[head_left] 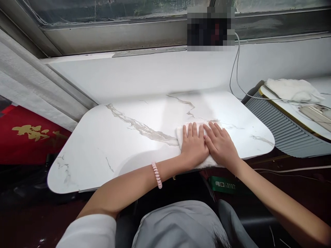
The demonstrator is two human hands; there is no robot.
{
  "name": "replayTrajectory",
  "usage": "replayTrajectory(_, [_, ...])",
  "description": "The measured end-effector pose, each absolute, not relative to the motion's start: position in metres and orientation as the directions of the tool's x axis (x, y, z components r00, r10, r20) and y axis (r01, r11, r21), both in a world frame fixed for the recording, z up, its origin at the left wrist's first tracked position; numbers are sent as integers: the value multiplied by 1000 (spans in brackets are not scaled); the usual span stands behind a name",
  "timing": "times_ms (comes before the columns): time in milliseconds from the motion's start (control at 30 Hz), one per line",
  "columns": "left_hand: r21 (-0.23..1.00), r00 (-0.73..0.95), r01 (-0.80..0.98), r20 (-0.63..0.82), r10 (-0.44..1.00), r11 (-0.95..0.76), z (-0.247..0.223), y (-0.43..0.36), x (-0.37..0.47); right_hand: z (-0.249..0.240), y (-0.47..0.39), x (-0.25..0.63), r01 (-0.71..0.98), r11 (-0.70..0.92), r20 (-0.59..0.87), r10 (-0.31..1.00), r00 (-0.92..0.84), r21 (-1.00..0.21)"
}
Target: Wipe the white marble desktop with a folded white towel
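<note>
A white cloth (pixel 179 133) lies near the front edge of a white marbled tabletop (pixel 144 113), right of its middle. My left hand (pixel 193 144) rests flat on it, fingers apart and pointing away from me. Beside it, my right hand (pixel 219 143) also lies flat on the cloth with its fingers slightly spread. The two hands touch or nearly touch at the thumbs. Most of the cloth is hidden under them. A pink coiled band (pixel 156 175) is around my left forearm.
Behind the table run a white wall and a window frame. A white cable (pixel 238 62) hangs at the right. Another table with ribbed side (pixel 279 120) holds a bundled white cloth (pixel 293 89) and a power strip (pixel 317 113). Red fabric (pixel 23 144) is at left, a green box (pixel 222 184) below.
</note>
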State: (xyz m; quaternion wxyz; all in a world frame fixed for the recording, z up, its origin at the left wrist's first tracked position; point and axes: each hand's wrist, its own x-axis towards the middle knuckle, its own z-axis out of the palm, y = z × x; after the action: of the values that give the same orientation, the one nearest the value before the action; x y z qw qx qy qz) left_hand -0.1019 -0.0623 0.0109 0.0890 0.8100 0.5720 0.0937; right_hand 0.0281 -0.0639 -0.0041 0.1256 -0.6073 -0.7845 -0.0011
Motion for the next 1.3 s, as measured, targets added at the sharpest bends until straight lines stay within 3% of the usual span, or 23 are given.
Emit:
replayTrajectory(467, [300, 456, 836, 89, 886, -460, 7, -39, -45, 0, -54, 86, 971, 100, 166, 984, -65, -215])
replayTrajectory(700, [302, 361, 873, 129, 923, -384, 6, 44, -55, 1, 42, 75, 975, 152, 141, 981, -129, -164])
replayTrajectory(967, [277, 238, 918, 190, 952, -285, 1, 142, -54, 1, 153, 76, 902, 343, 208, 933, -294, -261])
replayTrajectory(1300, [250, 172, 944, 187, 967, -217, 2, 185, 0, -5, 212, 124, 883, 239, 219, 962, -161, -404])
